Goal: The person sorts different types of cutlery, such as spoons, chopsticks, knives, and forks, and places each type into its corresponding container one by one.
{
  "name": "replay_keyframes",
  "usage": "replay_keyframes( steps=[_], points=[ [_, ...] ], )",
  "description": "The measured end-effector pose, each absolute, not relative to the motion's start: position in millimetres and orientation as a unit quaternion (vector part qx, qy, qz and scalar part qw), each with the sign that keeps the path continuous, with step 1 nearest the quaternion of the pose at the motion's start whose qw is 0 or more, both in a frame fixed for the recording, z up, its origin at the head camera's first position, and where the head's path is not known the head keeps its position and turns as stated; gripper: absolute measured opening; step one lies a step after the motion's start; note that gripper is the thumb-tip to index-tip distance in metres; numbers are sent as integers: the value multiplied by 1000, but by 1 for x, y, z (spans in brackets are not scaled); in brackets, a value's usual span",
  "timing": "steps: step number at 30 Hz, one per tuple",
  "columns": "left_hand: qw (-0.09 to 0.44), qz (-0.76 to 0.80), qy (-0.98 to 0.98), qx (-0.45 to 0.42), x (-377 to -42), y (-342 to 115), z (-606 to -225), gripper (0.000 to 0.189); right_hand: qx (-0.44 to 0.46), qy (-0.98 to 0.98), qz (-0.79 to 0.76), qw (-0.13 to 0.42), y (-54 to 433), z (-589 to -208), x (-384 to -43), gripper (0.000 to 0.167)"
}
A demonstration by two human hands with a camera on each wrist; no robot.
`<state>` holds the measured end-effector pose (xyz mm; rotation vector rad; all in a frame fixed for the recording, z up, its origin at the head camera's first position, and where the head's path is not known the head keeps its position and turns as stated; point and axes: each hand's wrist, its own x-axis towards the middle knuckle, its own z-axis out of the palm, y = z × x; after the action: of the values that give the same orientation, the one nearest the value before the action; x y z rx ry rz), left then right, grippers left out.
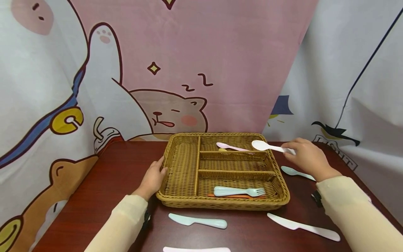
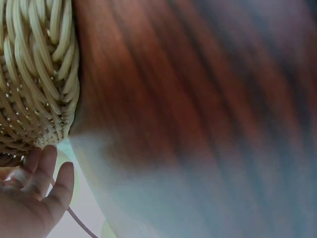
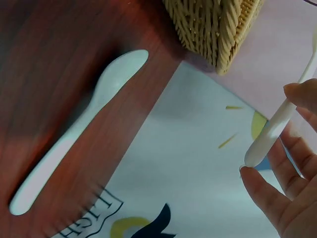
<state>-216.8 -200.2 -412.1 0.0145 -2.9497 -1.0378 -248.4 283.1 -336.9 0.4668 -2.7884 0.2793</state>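
My right hand pinches a white spoon by its handle, held above the right rim of a woven basket. The spoon's bowl points left over the back right compartment. In the right wrist view, thumb and fingers grip the handle. My left hand touches the basket's left side, its fingers fairly straight in the left wrist view. A pink spoon lies in the back right compartment, with a yellow piece partly hidden beside it. A pale blue fork lies over orange cutlery in the front right compartment.
A pale blue spoon lies right of the basket. On the dark red table in front are a pale blue knife, a white knife and a pale pink utensil, cut off by the frame. Printed cloth hangs behind.
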Motion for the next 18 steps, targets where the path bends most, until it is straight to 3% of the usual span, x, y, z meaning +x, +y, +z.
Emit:
replay_keyframes(
  steps=[18],
  points=[
    [14,-334,-943,6,-218,-199,-413,57,164,-978,108,70,232,-329,-292,29]
  ],
)
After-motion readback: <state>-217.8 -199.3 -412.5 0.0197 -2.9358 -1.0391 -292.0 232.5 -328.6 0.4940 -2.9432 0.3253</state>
